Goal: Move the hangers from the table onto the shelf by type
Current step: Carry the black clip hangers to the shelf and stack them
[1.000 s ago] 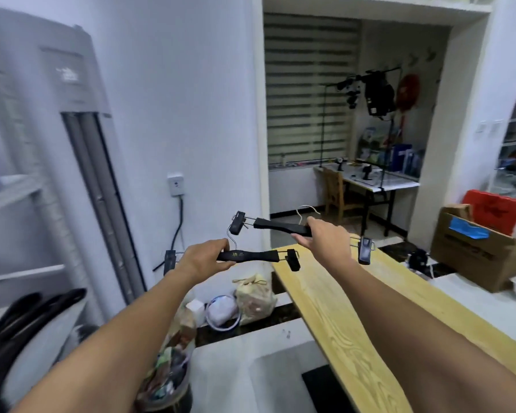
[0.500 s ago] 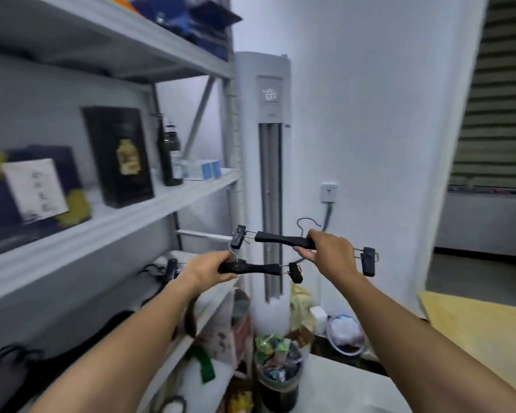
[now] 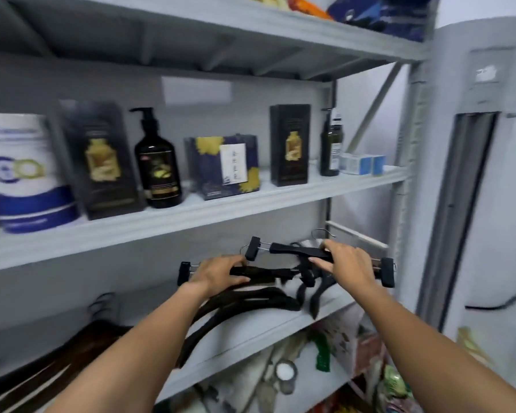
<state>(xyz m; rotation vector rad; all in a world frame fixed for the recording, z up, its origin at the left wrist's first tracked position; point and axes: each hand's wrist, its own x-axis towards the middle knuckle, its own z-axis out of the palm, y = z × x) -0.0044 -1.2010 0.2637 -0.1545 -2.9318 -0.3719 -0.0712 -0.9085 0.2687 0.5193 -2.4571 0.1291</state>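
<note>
Fingers of your left hand (image 3: 218, 274) curl over the bar of one black clip hanger (image 3: 262, 271), thumb underneath. Your right hand (image 3: 347, 263) wraps its fingers (image 3: 337, 248) over the bar of a second clip hanger (image 3: 295, 250), with the thumb lying straight along the bar's near side. You hold both hangers level, the right one a little higher and further back, and their inner ends overlap between your hands.

You are facing the grey metal shelf (image 3: 191, 222), and a tall white air conditioner (image 3: 489, 204) stands just beside its right post. Both clip hangers hover at the board below the middle one, over a pile of black curved hangers (image 3: 259, 299) lying there. Whether the left one touches the pile, you cannot tell. Darker hangers (image 3: 72, 347) lie further left on the same board, too blurred to make out.

On the middle board, a white and blue tub (image 3: 21, 174) stands at the left. To its right come a black box (image 3: 102, 159), a dark pump bottle (image 3: 158, 162), a blue flowered box (image 3: 224, 165), another black box (image 3: 289, 144), a dark glass bottle (image 3: 329, 144) and small white and blue cartons (image 3: 361, 163).
</note>
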